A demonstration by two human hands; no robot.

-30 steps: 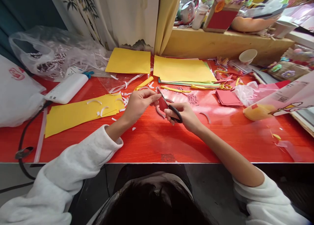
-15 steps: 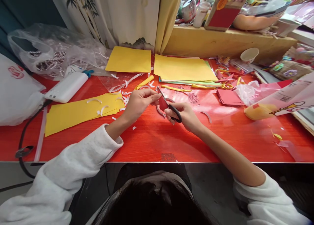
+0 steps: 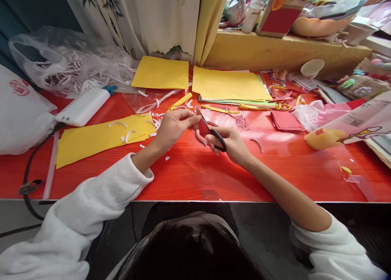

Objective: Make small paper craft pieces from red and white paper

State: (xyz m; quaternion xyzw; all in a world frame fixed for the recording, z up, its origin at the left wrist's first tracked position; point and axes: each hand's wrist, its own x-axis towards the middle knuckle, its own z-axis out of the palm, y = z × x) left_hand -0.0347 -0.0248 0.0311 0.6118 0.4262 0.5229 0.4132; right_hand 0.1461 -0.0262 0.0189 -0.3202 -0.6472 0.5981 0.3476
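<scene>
Over the middle of the red table, my left hand pinches a small red paper piece between thumb and fingers. My right hand grips black-handled scissors, whose blades point up and left into the red paper. A curved red paper strip hangs below the piece, just above the table. Both white sleeves are pushed back from the wrists.
Yellow paper sheets lie at left and at the back, with white scraps between. A white box and plastic bags sit left. Pink paper, a paper cup and craft clutter fill the right.
Both hands stay nearly still, holding the red paper and scissors; the view has shifted very slightly.
</scene>
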